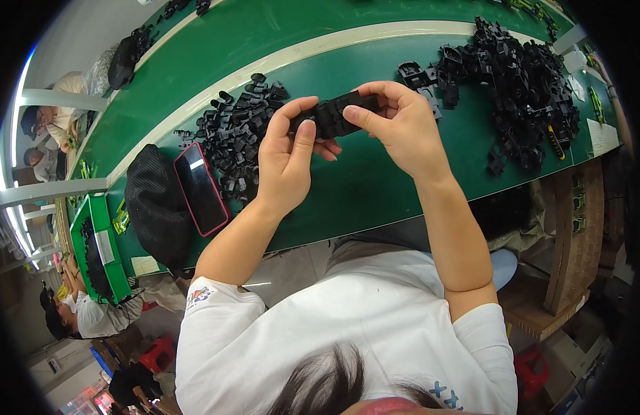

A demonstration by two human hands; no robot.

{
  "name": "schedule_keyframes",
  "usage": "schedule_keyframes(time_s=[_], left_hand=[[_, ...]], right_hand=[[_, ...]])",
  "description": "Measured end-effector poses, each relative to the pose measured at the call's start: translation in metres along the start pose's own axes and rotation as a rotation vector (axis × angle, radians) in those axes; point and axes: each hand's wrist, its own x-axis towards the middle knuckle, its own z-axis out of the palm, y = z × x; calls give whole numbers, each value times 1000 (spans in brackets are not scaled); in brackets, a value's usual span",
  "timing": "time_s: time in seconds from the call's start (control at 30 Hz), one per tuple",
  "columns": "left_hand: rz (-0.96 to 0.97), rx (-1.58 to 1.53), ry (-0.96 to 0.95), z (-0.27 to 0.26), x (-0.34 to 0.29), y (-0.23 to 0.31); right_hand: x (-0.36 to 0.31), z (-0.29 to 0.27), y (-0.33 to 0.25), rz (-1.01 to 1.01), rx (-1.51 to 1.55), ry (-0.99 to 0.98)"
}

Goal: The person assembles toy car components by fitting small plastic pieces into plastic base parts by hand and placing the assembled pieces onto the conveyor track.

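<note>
From the head view, we've got a black, blocky, plastic-looking part (330, 119) between our hands, left hand (284, 164) gripping one end, right hand (407, 130) the other. Left of our left hand: a heap of small black pieces (238, 131) and a rectangular pink-edged phone (202, 192). Bigger jagged black pile (531, 104) right of our right hand.

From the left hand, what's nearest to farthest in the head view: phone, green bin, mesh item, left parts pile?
1. Left parts pile: just left of the left hand.
2. Phone: farther left.
3. Mesh item: left of the phone.
4. Green bin: farthest left.
</note>
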Motion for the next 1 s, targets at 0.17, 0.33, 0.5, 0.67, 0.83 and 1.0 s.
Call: schedule_keyframes(time_s=[0.17,0.33,0.5,0.67,0.83,1.0], left_hand=[[37,49,-17,2,-4,-1],[50,107,-5,1,-2,-5],[-78,-18,-23,3,-1,1],[97,148,2,3,-5,-7],[154,171,10,2,-5,-6],[-67,-3,12,3,-3,1]], right_hand=[[-2,2,3,-18,33,39],[-7,8,5,-83,-150,113],[-3,-4,6,-20,29,-43],[-8,6,2,-48,-19,-21],[-12,12,8,-188,-125,94],[-10,5,16,-147,5,23]])
